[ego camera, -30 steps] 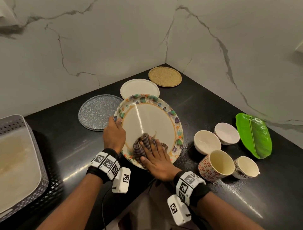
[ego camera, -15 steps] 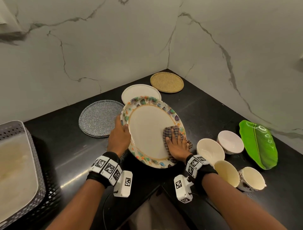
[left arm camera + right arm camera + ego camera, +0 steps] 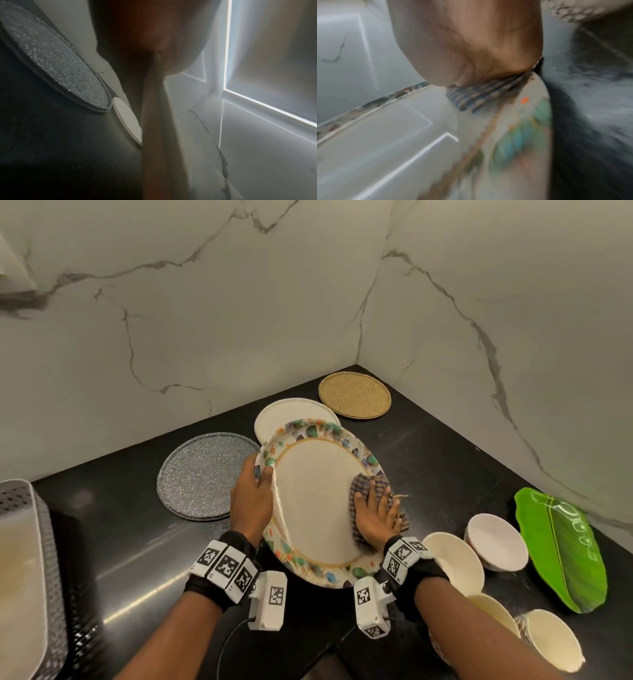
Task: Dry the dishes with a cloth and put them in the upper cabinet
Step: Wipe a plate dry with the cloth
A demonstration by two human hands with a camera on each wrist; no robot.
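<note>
A large round leaf-patterned plate (image 3: 318, 501) tilts above the black stone counter (image 3: 428, 446). The left hand (image 3: 251, 501) grasps its left rim; the right hand (image 3: 375, 518) presses, fingers flat, a checked cloth (image 3: 368, 486) against its right side.

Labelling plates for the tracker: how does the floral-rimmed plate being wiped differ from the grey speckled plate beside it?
The floral-rimmed plate is cream with a colourful leaf border; the grey speckled plate is glittery grey all over. The floral one is tilted, gripped at its rim by the left hand while the right hand presses a checked cloth on it; the grey one lies flat and untouched on the black counter. Both are round.
</note>
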